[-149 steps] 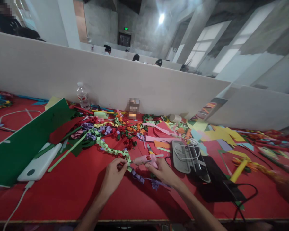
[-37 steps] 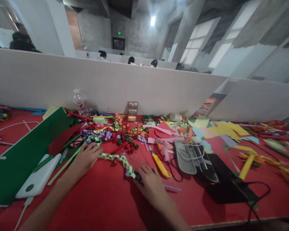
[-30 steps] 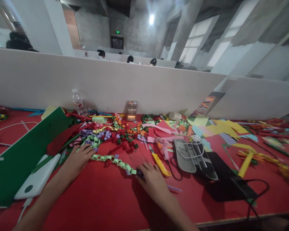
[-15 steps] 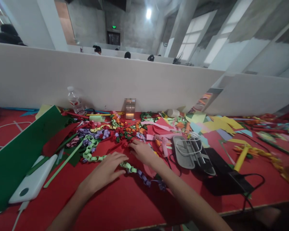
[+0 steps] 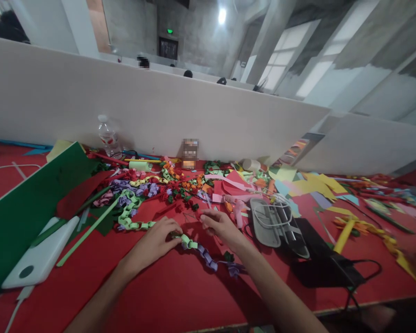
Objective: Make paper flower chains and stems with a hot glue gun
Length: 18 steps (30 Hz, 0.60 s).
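Observation:
My left hand (image 5: pixel 161 237) is closed, thumb and fingers pinching a paper chain (image 5: pixel 190 243) of light green and purple links. One end of the chain runs left to a heap of green and purple links, the other trails right beneath my right forearm. My right hand (image 5: pixel 219 225) is just right of it, thumb and fingertips pressed together. Whatever is between those fingertips is too small to make out; thin, twig-like lines show beside them. Small red and dark green paper pieces (image 5: pixel 183 202) lie just beyond both hands.
A green board (image 5: pixel 38 208) leans at the left beside a white power bank (image 5: pixel 38 259). An open grey case (image 5: pixel 265 224) with a white cable and a black stand (image 5: pixel 327 270) sit to the right. Behind are a plastic bottle (image 5: pixel 108 138), coloured paper scraps (image 5: pixel 312 182) and a white partition (image 5: pixel 152 106).
My left fingers have closed on the green part of the chain. My right hand has drawn back from the red paper pieces, toward me and rightward, its fingertips now pinched.

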### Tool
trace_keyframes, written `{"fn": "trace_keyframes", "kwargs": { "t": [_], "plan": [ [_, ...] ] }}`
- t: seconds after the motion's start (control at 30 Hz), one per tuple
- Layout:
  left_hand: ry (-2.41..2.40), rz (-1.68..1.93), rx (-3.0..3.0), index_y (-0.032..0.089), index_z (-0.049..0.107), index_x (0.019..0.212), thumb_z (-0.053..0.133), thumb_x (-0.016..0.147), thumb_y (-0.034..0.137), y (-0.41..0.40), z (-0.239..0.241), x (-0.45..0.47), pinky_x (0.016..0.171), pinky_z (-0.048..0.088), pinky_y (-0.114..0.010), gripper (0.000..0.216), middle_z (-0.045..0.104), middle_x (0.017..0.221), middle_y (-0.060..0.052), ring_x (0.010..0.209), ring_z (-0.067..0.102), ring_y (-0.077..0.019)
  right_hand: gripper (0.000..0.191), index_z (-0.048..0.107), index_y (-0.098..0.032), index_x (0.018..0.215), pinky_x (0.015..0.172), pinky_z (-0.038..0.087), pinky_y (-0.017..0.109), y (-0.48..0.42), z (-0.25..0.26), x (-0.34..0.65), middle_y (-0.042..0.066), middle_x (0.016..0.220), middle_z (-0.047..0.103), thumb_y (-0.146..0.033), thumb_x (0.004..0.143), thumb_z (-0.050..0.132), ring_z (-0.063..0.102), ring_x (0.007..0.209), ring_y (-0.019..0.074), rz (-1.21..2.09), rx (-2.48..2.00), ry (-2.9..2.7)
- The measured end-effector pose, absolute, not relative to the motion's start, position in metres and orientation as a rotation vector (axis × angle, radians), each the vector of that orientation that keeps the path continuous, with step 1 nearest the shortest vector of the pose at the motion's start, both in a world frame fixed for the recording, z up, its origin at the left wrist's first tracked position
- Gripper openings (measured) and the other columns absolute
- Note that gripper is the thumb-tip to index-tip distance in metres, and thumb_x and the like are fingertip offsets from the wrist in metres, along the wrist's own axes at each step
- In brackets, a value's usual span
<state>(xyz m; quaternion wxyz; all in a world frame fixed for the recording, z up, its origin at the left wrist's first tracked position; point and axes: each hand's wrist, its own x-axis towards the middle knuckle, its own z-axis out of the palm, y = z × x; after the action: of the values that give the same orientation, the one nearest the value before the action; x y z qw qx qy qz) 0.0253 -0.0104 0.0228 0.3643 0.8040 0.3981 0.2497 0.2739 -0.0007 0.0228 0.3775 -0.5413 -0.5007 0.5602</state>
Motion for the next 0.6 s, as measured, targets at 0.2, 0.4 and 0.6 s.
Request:
{"fn": "trace_keyframes", "kwargs": {
  "t": [0.2,0.4,0.6],
  "plan": [
    [1.039,0.679,2.064,0.024,0.069,0.086,0.055,0.093,0.03,-0.012,0.016,0.028,0.078,0.044,-0.031,0.017,0.069,0.088,-0.003,0.09,0.061,-0.0225,0.045,0.069,-0.017,0.1,0.051,0.04,0.021,-0.01,0.016,0.272,-0.003,0.07,0.061,-0.051,0.072,0.082,0.05,0.056,0.0089,1.534,-1.317,-1.174],
    [1.094,0.724,2.1,0.022,0.066,0.085,0.058,0.093,0.027,-0.013,0.014,0.029,0.081,0.043,-0.033,0.012,0.07,0.089,-0.002,0.091,0.058,-0.0224,0.046,0.069,-0.016,0.106,0.053,0.041,0.022,-0.012,0.007,0.274,-0.001,0.074,0.062,-0.052,0.079,0.077,0.049,0.058,0.0092,1.501,-1.322,-1.292],
    [1.133,0.711,2.169,0.023,0.068,0.09,0.061,0.093,0.027,-0.016,0.012,0.032,0.084,0.042,-0.036,0.009,0.071,0.092,-0.001,0.093,0.057,-0.0227,0.046,0.071,-0.017,0.113,0.064,0.048,0.027,-0.014,0.011,0.273,0.005,0.09,0.071,-0.052,0.084,0.07,0.06,0.07,0.0155,1.275,-1.391,-1.57]
  ]
}}
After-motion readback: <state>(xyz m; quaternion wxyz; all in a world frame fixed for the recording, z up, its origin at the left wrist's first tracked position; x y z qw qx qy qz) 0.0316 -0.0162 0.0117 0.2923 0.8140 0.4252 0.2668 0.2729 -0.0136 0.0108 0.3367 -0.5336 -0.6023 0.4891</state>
